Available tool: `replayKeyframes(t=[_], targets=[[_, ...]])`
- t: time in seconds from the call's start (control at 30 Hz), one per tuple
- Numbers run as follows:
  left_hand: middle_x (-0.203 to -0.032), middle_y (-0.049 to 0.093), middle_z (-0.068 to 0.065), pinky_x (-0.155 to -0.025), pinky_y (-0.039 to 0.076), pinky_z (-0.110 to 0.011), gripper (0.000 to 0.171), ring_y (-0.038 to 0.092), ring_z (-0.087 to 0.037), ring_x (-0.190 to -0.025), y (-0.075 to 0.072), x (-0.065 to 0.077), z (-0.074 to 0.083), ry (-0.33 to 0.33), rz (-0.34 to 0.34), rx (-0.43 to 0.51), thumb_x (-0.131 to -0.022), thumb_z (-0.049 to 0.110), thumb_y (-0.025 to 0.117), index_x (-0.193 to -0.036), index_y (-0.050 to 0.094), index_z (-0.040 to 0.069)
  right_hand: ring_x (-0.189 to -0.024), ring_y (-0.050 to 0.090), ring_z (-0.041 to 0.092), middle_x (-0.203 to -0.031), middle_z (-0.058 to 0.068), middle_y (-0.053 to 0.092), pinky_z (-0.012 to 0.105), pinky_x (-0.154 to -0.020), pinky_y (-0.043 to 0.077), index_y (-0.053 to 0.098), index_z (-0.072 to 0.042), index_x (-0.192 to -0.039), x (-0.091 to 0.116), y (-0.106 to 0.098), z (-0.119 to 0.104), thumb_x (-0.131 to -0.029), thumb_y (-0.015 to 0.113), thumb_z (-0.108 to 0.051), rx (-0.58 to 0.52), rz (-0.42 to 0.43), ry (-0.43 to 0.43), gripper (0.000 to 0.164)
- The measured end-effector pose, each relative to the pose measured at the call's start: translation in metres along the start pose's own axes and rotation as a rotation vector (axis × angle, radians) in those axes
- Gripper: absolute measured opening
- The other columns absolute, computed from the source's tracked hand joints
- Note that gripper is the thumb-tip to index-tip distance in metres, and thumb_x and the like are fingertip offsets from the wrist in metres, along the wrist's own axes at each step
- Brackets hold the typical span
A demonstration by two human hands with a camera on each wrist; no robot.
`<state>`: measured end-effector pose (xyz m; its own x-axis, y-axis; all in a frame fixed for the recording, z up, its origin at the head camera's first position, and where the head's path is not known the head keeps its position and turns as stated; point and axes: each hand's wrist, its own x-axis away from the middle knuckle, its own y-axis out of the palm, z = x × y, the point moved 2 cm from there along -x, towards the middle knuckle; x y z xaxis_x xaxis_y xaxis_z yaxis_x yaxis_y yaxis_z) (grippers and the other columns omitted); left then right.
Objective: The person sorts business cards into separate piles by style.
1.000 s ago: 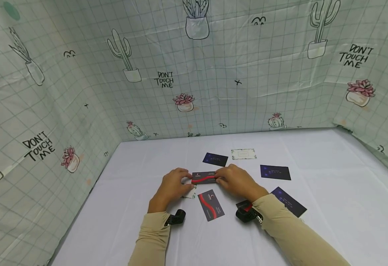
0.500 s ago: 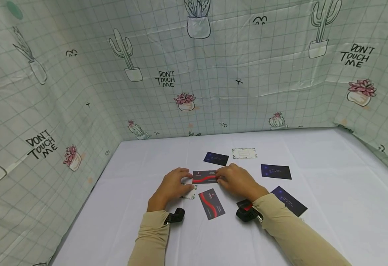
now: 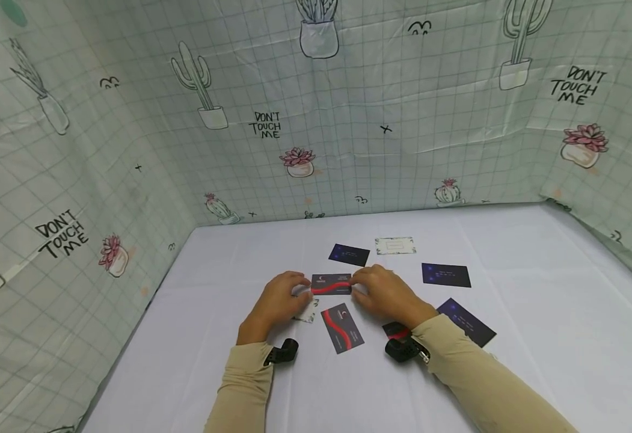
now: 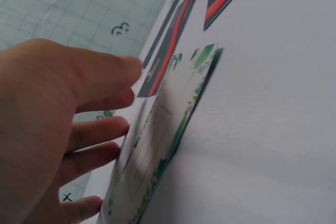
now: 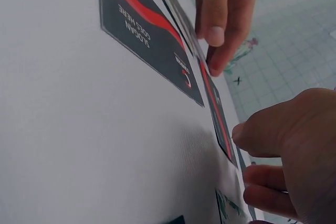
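Observation:
A black business card with a red wave (image 3: 331, 284) lies on the white table between my two hands. My left hand (image 3: 276, 300) is at its left end, fingers spread and loosely bent. At the right end is my right hand (image 3: 386, 293), its thumb and fingertips close to the card's edge. A white card with a green leaf border (image 4: 163, 124) lies under the left palm, partly hidden in the head view. Nearer to me, a second black-and-red card (image 3: 343, 328) lies at a slant. Whether the fingertips touch the middle card is hard to tell.
Dark blue cards lie behind the hands (image 3: 349, 254), to the right (image 3: 446, 275) and beside the right forearm (image 3: 467, 322). A white leaf-bordered card (image 3: 395, 245) is at the back. Another black-and-red card (image 3: 394, 329) is partly under the right wrist. Patterned cloth (image 3: 348, 120) surrounds the table.
The head view has shifted slightly. Both hands stay at the ends of the middle black-and-red card, and its right end shows a little more clearly beside the right fingertips.

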<state>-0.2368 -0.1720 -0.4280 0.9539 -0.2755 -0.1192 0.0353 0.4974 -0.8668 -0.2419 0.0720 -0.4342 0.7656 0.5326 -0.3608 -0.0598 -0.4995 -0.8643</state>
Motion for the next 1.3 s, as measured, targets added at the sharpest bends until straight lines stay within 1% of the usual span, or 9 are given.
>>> replayKeyframes(t=[0.07,0.17,0.3,0.47,0.7,0.83,1.0,1.13,1.3], targets=[[-0.127,0.064,-0.009,-0.107,0.04,-0.048,0.026,0.055,-0.029,-0.125,0.0,0.001,0.003,-0.003,0.025,0.018,-0.094,0.022,0.067,-0.115,0.073,0.008,-0.107,0.063,0.029,-0.112,0.006,0.07,0.047,-0.092,0.051,0.076,-0.007,-0.108,0.002,-0.001,-0.002,-0.089,0.072,-0.015,0.004,-0.003,0.011,0.02],[-0.123,0.065,-0.008,-0.105,0.042,-0.048,0.023,0.057,-0.028,-0.122,0.001,0.001,0.008,0.017,0.048,0.024,-0.095,0.022,0.066,-0.113,0.074,0.009,-0.107,0.063,0.027,-0.111,0.006,0.07,0.046,-0.091,0.052,0.076,-0.009,-0.109,0.006,-0.003,-0.006,-0.09,0.072,-0.019,0.028,-0.012,0.025,0.022],[-0.12,0.066,-0.007,-0.1,0.045,-0.047,0.02,0.059,-0.027,-0.117,0.003,0.002,0.017,0.089,0.059,0.003,-0.096,0.021,0.067,-0.111,0.074,0.012,-0.102,0.065,0.023,-0.107,0.004,0.071,0.042,-0.086,0.053,0.077,-0.011,-0.11,0.012,-0.006,-0.012,-0.09,0.073,-0.022,0.055,-0.021,0.035,0.023],[-0.12,0.066,-0.007,-0.099,0.046,-0.049,0.018,0.058,-0.029,-0.117,0.009,0.009,0.029,0.18,0.059,-0.029,-0.094,0.02,0.07,-0.109,0.076,0.011,-0.096,0.065,0.02,-0.102,0.002,0.07,0.039,-0.081,0.054,0.077,-0.012,-0.108,0.023,-0.011,-0.02,-0.089,0.074,-0.022,0.063,-0.024,0.009,0.022],[-0.124,0.064,-0.008,-0.102,0.042,-0.051,0.019,0.054,-0.03,-0.121,0.015,0.022,0.041,0.24,0.043,-0.064,-0.093,0.024,0.072,-0.106,0.077,0.011,-0.1,0.065,0.022,-0.106,0.003,0.07,0.041,-0.086,0.054,0.076,-0.01,-0.109,0.038,-0.018,-0.026,-0.089,0.075,-0.023,0.052,-0.083,-0.045,0.024],[-0.123,0.064,-0.007,-0.104,0.041,-0.048,0.02,0.053,-0.028,-0.122,0.017,0.026,0.043,0.267,0.053,-0.102,-0.092,0.024,0.072,-0.107,0.077,0.011,-0.101,0.064,0.021,-0.108,0.003,0.069,0.04,-0.088,0.053,0.076,-0.009,-0.109,0.046,-0.019,-0.027,-0.088,0.075,-0.026,0.052,-0.108,-0.054,0.027],[-0.123,0.063,-0.009,-0.105,0.04,-0.047,0.022,0.053,-0.03,-0.121,0.018,0.028,0.042,0.311,0.07,-0.137,-0.091,0.023,0.074,-0.106,0.078,0.008,-0.102,0.062,0.02,-0.11,0.003,0.067,0.039,-0.089,0.052,0.075,-0.008,-0.11,0.053,-0.02,-0.026,-0.087,0.077,-0.027,0.047,-0.115,-0.079,0.029],[-0.123,0.064,-0.01,-0.107,0.038,-0.047,0.022,0.053,-0.032,-0.121,0.018,0.026,0.043,0.331,0.077,-0.163,-0.09,0.023,0.074,-0.107,0.077,0.008,-0.101,0.061,0.02,-0.11,0.003,0.066,0.039,-0.09,0.051,0.075,-0.008,-0.11,0.053,-0.019,-0.025,-0.086,0.078,-0.03,0.05,-0.093,-0.111,0.033],[-0.123,0.064,-0.01,-0.107,0.037,-0.048,0.022,0.053,-0.032,-0.122,0.021,0.025,0.045,0.351,0.064,-0.188,-0.09,0.023,0.073,-0.106,0.077,0.009,-0.099,0.06,0.021,-0.109,0.003,0.064,0.04,-0.088,0.05,0.075,-0.009,-0.108,0.052,-0.02,-0.028,-0.082,0.08,-0.038,0.079,-0.096,-0.132,0.04]])
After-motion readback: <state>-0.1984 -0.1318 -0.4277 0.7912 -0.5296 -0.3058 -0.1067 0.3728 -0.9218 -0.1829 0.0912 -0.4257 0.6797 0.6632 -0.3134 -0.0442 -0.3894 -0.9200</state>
